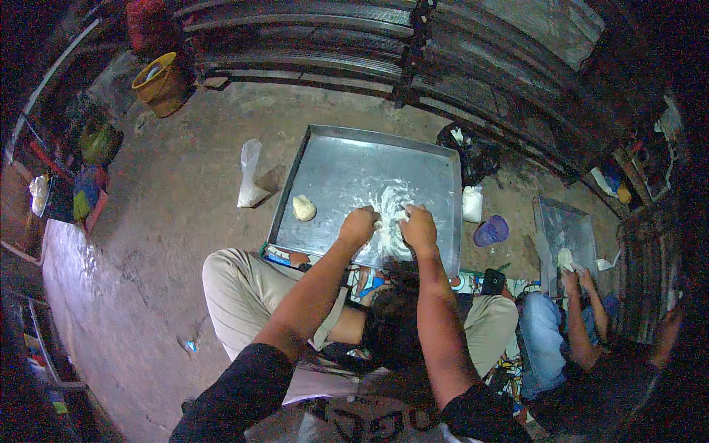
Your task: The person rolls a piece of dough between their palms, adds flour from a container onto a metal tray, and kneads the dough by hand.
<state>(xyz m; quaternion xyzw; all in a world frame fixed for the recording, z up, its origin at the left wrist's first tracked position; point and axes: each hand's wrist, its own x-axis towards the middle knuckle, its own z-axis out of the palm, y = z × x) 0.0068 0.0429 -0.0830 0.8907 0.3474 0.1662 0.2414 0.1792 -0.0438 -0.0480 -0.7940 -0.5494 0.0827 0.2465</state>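
My left hand (pixel 360 226) and my right hand (pixel 419 228) are over the near half of a large metal tray (pixel 325 170), a short gap apart. White flour (pixel 388 198) is smeared and scattered over the tray between and beyond them. The fingers of both hands are curled inward and closed. Whatever they hold, if anything, is hidden by the hands; pale floury stuff shows at the fingertips. A round lump of dough (pixel 303 208) rests on the tray's left side, apart from my left hand.
Left of the tray stands a clear bag of white powder (pixel 251 184). To the right are a white packet (pixel 472 204), a purple cup (pixel 491 232) and a black plastic bag (pixel 476 159). A co-worker's hands (pixel 576 279) touch dough on a smaller tray (pixel 569 221). A yellow bucket (pixel 161 87) stands far left.
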